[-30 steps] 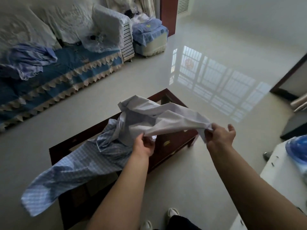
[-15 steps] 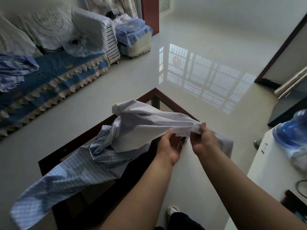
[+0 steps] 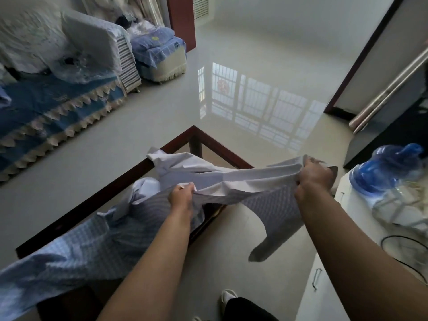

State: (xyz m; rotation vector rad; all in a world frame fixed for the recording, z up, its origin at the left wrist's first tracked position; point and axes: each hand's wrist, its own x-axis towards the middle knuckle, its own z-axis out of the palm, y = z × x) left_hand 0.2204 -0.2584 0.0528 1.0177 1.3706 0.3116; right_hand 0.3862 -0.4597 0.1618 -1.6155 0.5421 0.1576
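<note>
A light blue checked cloth (image 3: 245, 179), white on its other side, is stretched between my two hands above a dark wooden table (image 3: 120, 181). My left hand (image 3: 181, 196) pinches one edge of it near the middle of the view. My right hand (image 3: 315, 177) grips the cloth farther right and a little higher, and a checked flap hangs down below that hand. The rest of the cloth trails left over the table toward the lower left corner.
A sofa with a blue cover (image 3: 53, 107) stands at the left, a covered stool (image 3: 159, 54) behind it. A white cabinet (image 3: 347, 262) with a blue water bottle (image 3: 391, 167) stands at the right. The glossy tiled floor (image 3: 254, 100) spreads ahead. My shoe (image 3: 228, 295) shows below.
My hands were close together on the cloth; now my right hand has pulled away to the right, stretching the cloth out, and a checked flap has dropped below it.
</note>
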